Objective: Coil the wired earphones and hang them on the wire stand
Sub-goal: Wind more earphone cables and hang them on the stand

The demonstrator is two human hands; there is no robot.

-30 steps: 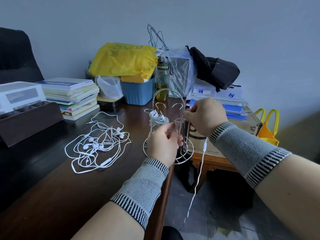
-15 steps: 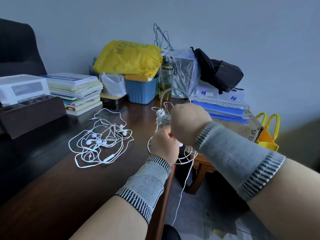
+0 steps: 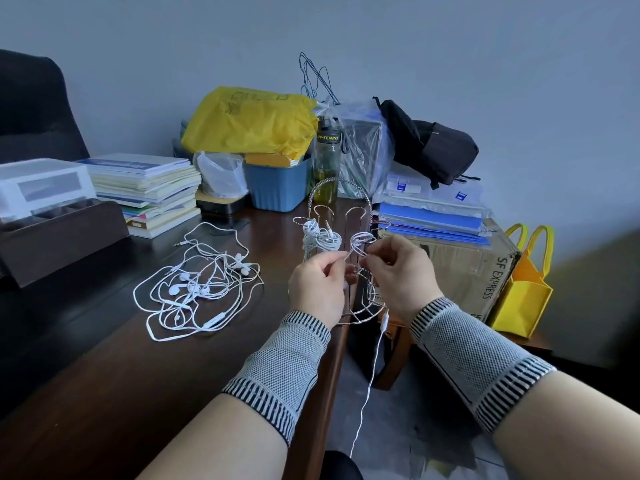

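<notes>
Dark desk (image 3: 104,393); tangled earphones (image 3: 197,289); stand (image 3: 360,306)

My feed is dim and bluish, lit softly from the left rear. The dark desk (image 3: 104,375) carries a dull sheen. Shadows are faint under the loose earphones (image 3: 201,282). Wide-angle bending stretches the forearms near the bottom edge. The floor at the lower right looks smeared, and the corners darken.

A plain grey-blue wall (image 3: 450,46) backs a dark wooden desk (image 3: 104,393), with a black chair (image 3: 31,109) at left.
</notes>
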